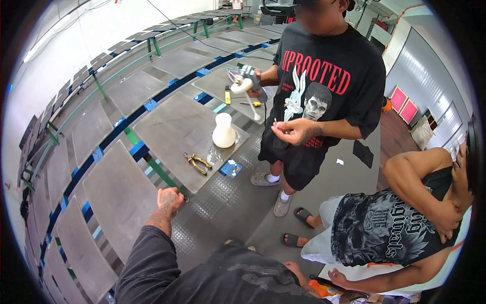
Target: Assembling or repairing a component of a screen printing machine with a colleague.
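My left hand (170,200) rests by the corner of a grey flat panel (119,195), next to a green bar (161,173). Its fingers are curled in; whatever they may hold is hidden. Only part of my right hand (294,270) shows beside my dark shirt, its fingers out of sight. Beyond my left hand, on another grey panel (169,126), lie pliers (197,163) with yellow-and-black handles. A white, narrow-waisted container (223,133) stands upright near them, with small clear bits beside it.
Across from me, a standing person (329,86) holds a grey device (247,76) with a white round part and tube. A yellow tool (227,95) and a yellow-handled tool (251,104) lie on the panel behind. Another person (385,223) is at my right. Blue rails (139,150) link the panels.
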### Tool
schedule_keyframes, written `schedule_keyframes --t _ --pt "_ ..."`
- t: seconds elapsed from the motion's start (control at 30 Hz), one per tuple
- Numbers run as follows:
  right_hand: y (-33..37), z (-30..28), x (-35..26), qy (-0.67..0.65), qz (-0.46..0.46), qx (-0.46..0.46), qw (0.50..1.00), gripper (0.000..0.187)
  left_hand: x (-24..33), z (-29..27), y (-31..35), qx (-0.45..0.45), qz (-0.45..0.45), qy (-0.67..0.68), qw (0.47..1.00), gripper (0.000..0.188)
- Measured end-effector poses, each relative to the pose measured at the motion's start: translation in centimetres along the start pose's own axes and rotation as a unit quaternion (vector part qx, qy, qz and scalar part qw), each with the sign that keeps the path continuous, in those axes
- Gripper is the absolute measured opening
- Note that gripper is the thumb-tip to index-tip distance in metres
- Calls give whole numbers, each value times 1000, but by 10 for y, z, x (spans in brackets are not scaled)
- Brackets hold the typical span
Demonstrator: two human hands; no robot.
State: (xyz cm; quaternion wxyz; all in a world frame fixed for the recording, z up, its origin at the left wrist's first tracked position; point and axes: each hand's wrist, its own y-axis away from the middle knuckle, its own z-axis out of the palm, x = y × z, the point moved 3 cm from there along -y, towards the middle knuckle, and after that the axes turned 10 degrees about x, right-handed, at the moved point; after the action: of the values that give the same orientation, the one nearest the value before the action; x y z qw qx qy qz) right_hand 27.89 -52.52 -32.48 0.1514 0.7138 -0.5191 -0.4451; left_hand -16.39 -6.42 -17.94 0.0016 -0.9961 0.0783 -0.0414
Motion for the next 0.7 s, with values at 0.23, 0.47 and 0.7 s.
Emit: schedule_keyframes --t 0.23,0.47,0.7 --pt "-24 8 10 -34 -20 -7 999 15 8 -4 -8 20 5 5 1000 33" --pt "-20 14 15 -40 -37 -12 998 17 2 -5 -5 6 1 2 1000 33" --pt "-19 15 9 27 -35 -15 999 17 2 -7 -1 13 1 9 1000 34"
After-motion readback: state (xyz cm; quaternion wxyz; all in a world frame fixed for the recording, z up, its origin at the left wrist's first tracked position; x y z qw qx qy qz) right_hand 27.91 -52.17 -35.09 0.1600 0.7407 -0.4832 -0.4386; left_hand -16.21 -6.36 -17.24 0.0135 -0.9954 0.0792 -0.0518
